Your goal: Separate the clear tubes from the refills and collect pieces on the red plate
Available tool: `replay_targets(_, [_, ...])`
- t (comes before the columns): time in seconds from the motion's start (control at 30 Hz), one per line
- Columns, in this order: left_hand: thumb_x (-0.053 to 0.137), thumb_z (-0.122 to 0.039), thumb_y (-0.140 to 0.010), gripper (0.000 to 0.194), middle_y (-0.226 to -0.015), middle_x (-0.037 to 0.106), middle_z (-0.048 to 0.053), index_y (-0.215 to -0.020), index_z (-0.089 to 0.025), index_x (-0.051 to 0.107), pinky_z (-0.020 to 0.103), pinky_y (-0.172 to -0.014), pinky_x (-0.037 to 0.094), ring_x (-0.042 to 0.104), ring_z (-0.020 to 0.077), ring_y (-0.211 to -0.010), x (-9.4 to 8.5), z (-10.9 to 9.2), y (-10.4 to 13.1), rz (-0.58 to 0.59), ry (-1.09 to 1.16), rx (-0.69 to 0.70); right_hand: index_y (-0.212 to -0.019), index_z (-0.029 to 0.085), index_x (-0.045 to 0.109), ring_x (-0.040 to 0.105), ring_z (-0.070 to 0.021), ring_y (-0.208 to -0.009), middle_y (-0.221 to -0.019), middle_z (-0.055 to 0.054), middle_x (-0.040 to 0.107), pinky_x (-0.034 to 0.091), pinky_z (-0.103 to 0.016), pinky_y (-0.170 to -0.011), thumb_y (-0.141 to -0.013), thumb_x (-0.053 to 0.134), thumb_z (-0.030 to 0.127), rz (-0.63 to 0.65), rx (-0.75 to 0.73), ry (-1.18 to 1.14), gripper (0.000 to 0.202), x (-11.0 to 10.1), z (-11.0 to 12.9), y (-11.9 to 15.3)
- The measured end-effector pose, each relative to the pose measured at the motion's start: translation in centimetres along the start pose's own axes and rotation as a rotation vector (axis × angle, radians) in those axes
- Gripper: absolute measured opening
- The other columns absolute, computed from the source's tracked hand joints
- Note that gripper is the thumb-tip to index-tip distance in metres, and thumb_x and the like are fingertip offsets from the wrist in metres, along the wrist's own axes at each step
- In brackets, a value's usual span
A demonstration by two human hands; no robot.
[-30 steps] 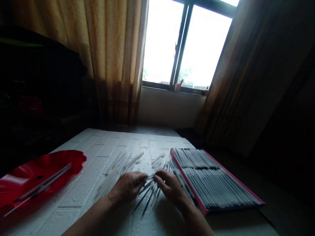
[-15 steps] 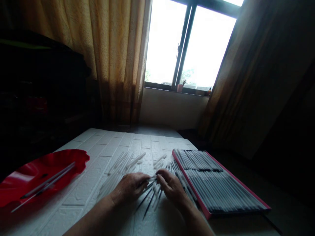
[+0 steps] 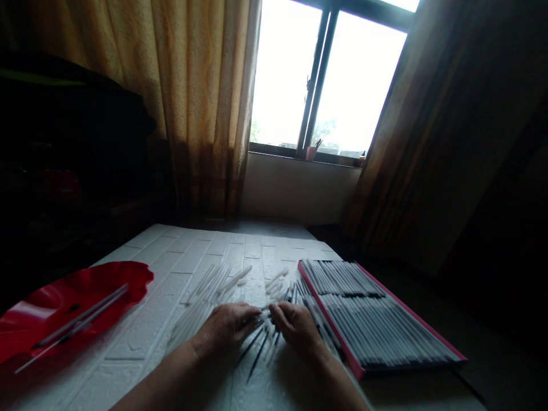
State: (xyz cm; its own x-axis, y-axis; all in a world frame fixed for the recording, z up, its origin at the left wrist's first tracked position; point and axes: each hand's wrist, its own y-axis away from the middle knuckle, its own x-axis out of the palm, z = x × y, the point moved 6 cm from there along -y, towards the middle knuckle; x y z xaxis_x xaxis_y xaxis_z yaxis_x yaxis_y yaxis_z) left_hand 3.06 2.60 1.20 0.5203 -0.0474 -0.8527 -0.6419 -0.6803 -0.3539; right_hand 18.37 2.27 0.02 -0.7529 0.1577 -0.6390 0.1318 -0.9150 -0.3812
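Over the white brick-patterned surface my left hand (image 3: 226, 326) is closed, its thumb and fingers pinched together. Close beside it on the right, my right hand (image 3: 296, 326) is closed in a similar pinch. A small pale piece shows between the fingertips, too blurred to name. Below the fingers fan out thin dark-tipped sticks (image 3: 256, 361), like pen refills. Clear whitish tubes (image 3: 209, 288) lie in a heap beyond and left of my left hand. A few short pale pieces (image 3: 276, 279) rest beyond the fingertips.
To the right stands a shallow box with a red rim (image 3: 329, 319), filled with rows of slim grey sticks (image 3: 402, 331). More dark sticks lie along its left side. A red wavy-edged dish (image 3: 139, 275) at left bears several long thin sticks (image 3: 96, 311). Behind are curtains and a window.
My right hand has shifted slightly, its fingers drawn into a tighter pinch. My left hand stays nearly in place. The whole view has moved a little.
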Motion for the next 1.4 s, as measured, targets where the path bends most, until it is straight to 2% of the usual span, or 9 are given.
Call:
replay_targets(0.2, [0.048,-0.026,-0.088,0.029,-0.098,0.074,0.006,-0.108,-0.022,0.068,0.026,-0.075,0.052,0.07,0.0211,-0.088,0.0,0.5,-0.1,0.001,0.019,-0.019,-0.085,0.017,0.06,0.057,-0.0139,-0.057,-0.072,-0.004,0.065,0.041,-0.023,-0.055,-0.085,0.047,0.041,0.042,0.0,-0.182,0.028,-0.6,0.8,0.2])
replay_targets(0.33, [0.047,-0.026,-0.088,0.028,-0.098,0.074,0.006,-0.108,-0.022,0.068,0.027,-0.076,0.052,0.07,0.0211,-0.088,0.1,0.6,0.0,0.0,0.027,-0.018,-0.079,0.017,0.06,0.055,-0.0144,-0.062,-0.07,-0.003,0.06,0.041,-0.024,-0.058,-0.081,0.05,0.032,0.083,-0.032,-0.193,0.018,-0.6,1.3,0.3])
replay_targets(0.6, [0.048,-0.024,-0.088,0.03,-0.096,0.074,0.007,-0.11,-0.022,0.067,0.029,-0.074,0.052,0.07,0.0232,-0.087,0.3,0.8,-0.1,0.007,-0.003,-0.009,-0.071,0.017,0.06,0.057,-0.0157,-0.059,-0.064,-0.005,0.064,0.041,-0.026,-0.057,-0.085,0.044,0.036,0.054,-0.044,-0.105,0.029,-0.2,0.6,0.1])
replay_targets(0.77, [0.049,-0.029,-0.09,0.026,-0.093,0.073,0.005,-0.108,-0.026,0.068,0.028,-0.068,0.052,0.07,0.0217,-0.08,0.1,0.0,-0.3,0.019,-0.044,-0.022,-0.102,0.016,0.067,0.063,-0.0182,-0.066,-0.08,-0.008,0.071,0.046,-0.027,-0.06,-0.083,0.054,0.037,0.061,-0.056,-0.155,0.031,-0.2,0.9,0.4])
replay_targets(0.9, [0.061,-0.03,-0.083,0.027,-0.104,0.07,0.008,-0.108,-0.022,0.064,0.037,-0.082,0.051,0.066,0.026,-0.095,-1.1,-0.4,-0.5,-0.224,-0.122,-0.045,-0.089,0.018,0.073,0.065,-0.02,-0.07,-0.079,-0.007,0.073,0.048,-0.03,-0.066,-0.079,0.062,0.038,-0.083,-0.013,-0.31,0.025,-1.4,0.2,0.2])
replay_targets(0.97, [0.065,-0.025,-0.079,0.042,-0.12,0.063,0.012,-0.119,-0.02,0.056,0.044,-0.093,0.045,0.057,0.0294,-0.112,-1.9,-0.4,-0.3,-0.398,-0.171,-0.031,-0.083,0.017,0.072,0.061,-0.0167,-0.059,-0.07,-0.005,0.07,0.047,-0.027,-0.056,-0.074,0.066,0.044,-0.247,0.114,-0.471,0.029,-2.7,-1.2,0.1])
replay_targets(1.03, [0.065,-0.021,-0.078,0.048,-0.129,0.057,0.013,-0.125,-0.02,0.052,0.046,-0.097,0.042,0.051,0.0302,-0.119,-1.8,-0.6,-0.2,-0.452,-0.21,0.014,-0.08,0.016,0.069,0.056,-0.0133,-0.051,-0.065,-0.003,0.068,0.04,-0.023,-0.045,-0.066,0.071,0.046,-0.374,0.255,-0.639,0.033,-3.7,-2.5,0.3])
replay_targets(1.23, [0.063,-0.018,-0.083,0.027,-0.109,0.07,-0.002,-0.106,-0.032,0.064,0.042,-0.097,0.036,0.058,0.0243,-0.108,1.6,-2.2,-0.9,-0.069,-0.268,0.254,-0.079,0.016,0.061,0.055,-0.0098,-0.05,-0.07,-0.004,0.07,0.022,-0.015,-0.037,-0.046,0.083,0.035,-0.426,0.525,-1.04,0.044,-3.4,-3.7,0.6])
replay_targets(1.4, [0.066,-0.026,-0.083,0.009,-0.082,0.072,-0.001,-0.091,-0.027,0.068,0.035,-0.082,0.041,0.063,0.0192,-0.081,2.2,-2.7,-1.3,0.023,-0.277,0.23,-0.075,0.017,0.056,0.053,-0.0081,-0.049,-0.058,0.004,0.061,0.023,-0.014,-0.038,-0.043,0.085,0.03,-0.369,0.558,-1.108,0.046,-2.8,-3.4,0.5])
